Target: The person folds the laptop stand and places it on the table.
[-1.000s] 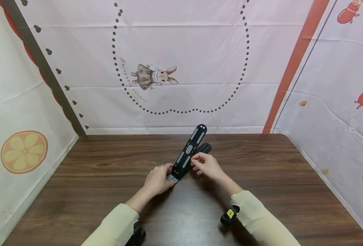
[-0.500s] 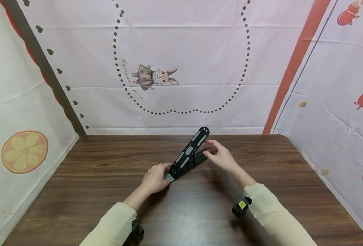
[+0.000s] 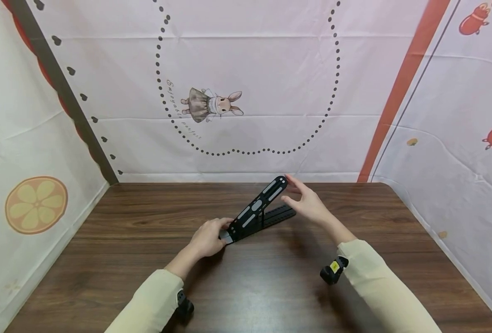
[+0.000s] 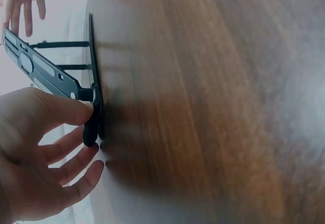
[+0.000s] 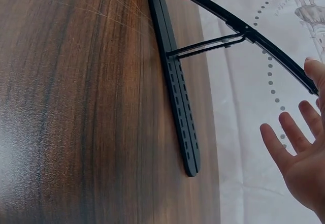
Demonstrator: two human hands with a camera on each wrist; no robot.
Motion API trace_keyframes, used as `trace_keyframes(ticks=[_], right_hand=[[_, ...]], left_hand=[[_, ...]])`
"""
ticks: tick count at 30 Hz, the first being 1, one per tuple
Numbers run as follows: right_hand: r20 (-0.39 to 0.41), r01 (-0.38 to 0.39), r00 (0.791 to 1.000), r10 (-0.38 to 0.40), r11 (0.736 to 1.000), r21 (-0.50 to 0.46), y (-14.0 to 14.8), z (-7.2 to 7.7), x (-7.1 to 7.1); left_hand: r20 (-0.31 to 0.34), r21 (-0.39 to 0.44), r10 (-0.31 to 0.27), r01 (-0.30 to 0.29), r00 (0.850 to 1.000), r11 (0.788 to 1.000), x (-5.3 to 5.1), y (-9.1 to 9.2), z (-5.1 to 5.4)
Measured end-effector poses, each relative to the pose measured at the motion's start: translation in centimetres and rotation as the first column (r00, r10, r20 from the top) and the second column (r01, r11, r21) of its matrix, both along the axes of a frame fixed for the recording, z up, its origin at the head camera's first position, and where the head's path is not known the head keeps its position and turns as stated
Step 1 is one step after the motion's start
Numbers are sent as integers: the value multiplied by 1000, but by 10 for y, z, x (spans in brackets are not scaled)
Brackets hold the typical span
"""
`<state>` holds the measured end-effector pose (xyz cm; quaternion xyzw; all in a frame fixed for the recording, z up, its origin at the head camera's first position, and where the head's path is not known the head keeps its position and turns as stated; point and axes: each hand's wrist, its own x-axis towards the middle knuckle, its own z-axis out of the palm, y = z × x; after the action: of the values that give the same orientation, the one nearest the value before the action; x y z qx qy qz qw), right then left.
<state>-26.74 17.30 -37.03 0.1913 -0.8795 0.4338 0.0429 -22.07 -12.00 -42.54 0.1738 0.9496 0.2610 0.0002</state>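
A black folding stand [image 3: 257, 205] with grey pads rests on the table, its upper panel raised at an angle over a slotted base bar [image 5: 179, 102]. A thin prop [image 5: 208, 46] joins panel and base. My left hand [image 3: 206, 237] grips the hinged end, thumb on top; in the left wrist view the left hand [image 4: 45, 148] has its thumb against the hinge and the other fingers loosely bent. At the raised far end, my right hand [image 3: 310, 205] touches the panel's tip with fingers spread, seen also in the right wrist view as the right hand [image 5: 307, 158].
The brown wooden table [image 3: 254, 286] extends around the stand. A pale printed cloth [image 3: 270, 83] rises behind the table's back edge and along both sides.
The stand has turned clockwise, its panel lying lower and its base bar more exposed. My right hand has moved right and up to the panel's tip; the left has shifted slightly left.
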Motion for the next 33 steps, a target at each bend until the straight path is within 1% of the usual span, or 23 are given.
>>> trace_keyframes(ticks=[6, 9, 14, 18, 20, 25, 27, 30, 33], right_hand=[[0, -39, 999, 39, 999, -16, 0, 4, -1], [-9, -57, 998, 56, 998, -32, 0, 5, -2], [-6, -50, 999, 50, 998, -49, 0, 6, -2], [-10, -49, 999, 48, 996, -69, 0, 7, -1], [-14, -59, 998, 58, 995, -82, -1, 8, 0], [27, -65, 997, 69, 990, -125, -7, 22, 13], [31, -62, 997, 66, 991, -122, -9, 27, 18], [24, -53, 998, 56, 993, -106, -7, 20, 14], [17, -45, 999, 47, 993, -107, -5, 10, 6]], left_hand=[[2, 7, -52, 52, 999, 999, -6, -6, 1], [17, 6, -68, 68, 998, 998, -8, -8, 2], [28, 1, -90, 90, 996, 996, -10, -10, 3], [31, 4, -90, 90, 995, 996, -12, -12, 4], [24, -1, -86, 86, 996, 996, -12, -12, 4], [3, -14, -67, 67, 998, 998, -14, -13, 1], [-5, -21, -51, 51, 999, 998, -13, -14, 1], [-23, -38, -23, 22, 999, 999, -11, -15, 0], [-44, -92, 18, -22, 999, 995, -9, -16, 1]])
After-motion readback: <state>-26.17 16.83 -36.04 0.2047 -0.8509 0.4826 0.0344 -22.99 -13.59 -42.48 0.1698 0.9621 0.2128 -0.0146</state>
